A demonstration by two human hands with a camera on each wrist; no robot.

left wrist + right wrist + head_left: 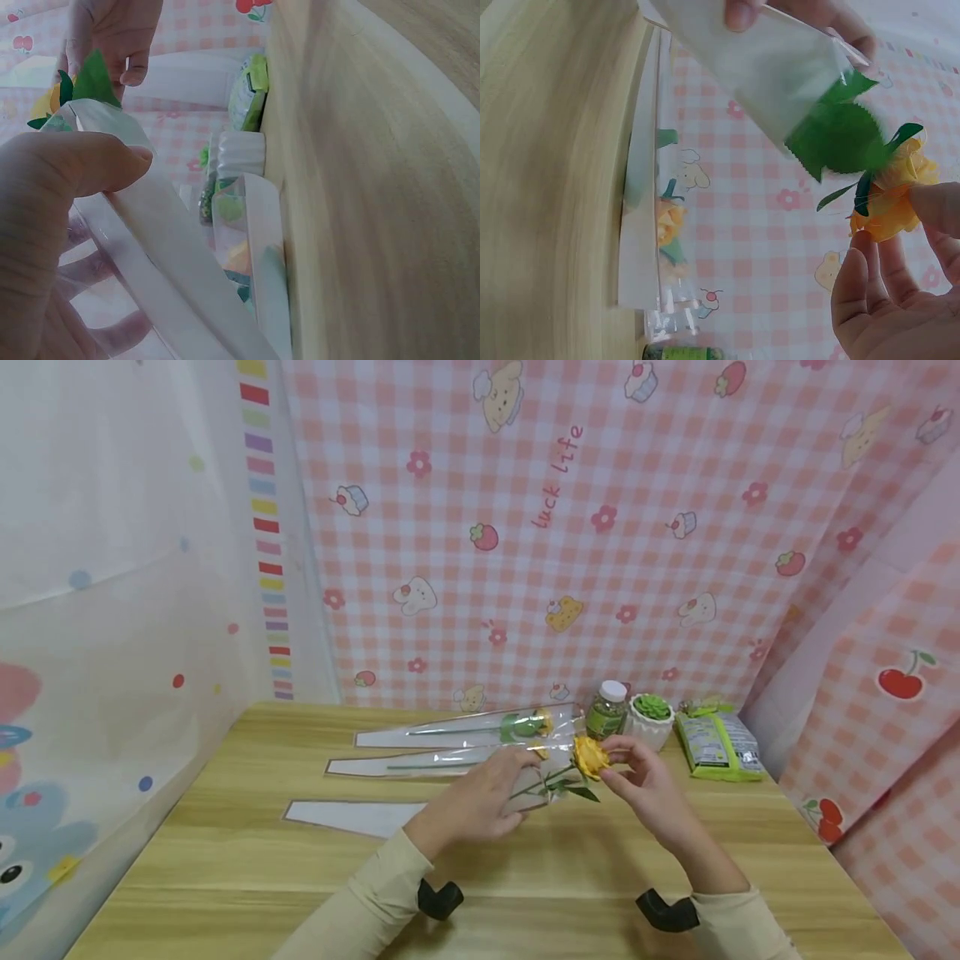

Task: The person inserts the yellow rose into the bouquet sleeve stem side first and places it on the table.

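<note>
My left hand (483,797) grips a tapered flower sleeve (352,815) with a white back and a clear front. In the left wrist view the thumb presses on the sleeve (176,232), and the fingers show through the clear film. A yellow artificial rose (590,757) stands out of the sleeve's wide end, its stem running inside. Green leaves (847,139) poke out at that opening. My right hand (652,789) pinches the rose's head (889,206) between thumb and fingers. The lower stem is hidden behind my left hand.
Two more sleeved flowers lie behind, one farther back (378,739) and one nearer (347,767). At the table's back right stand a white-capped jar (606,714), a potted succulent (649,718) and a green-grey packet (718,745). A checked curtain (450,568) hangs behind the table (225,860).
</note>
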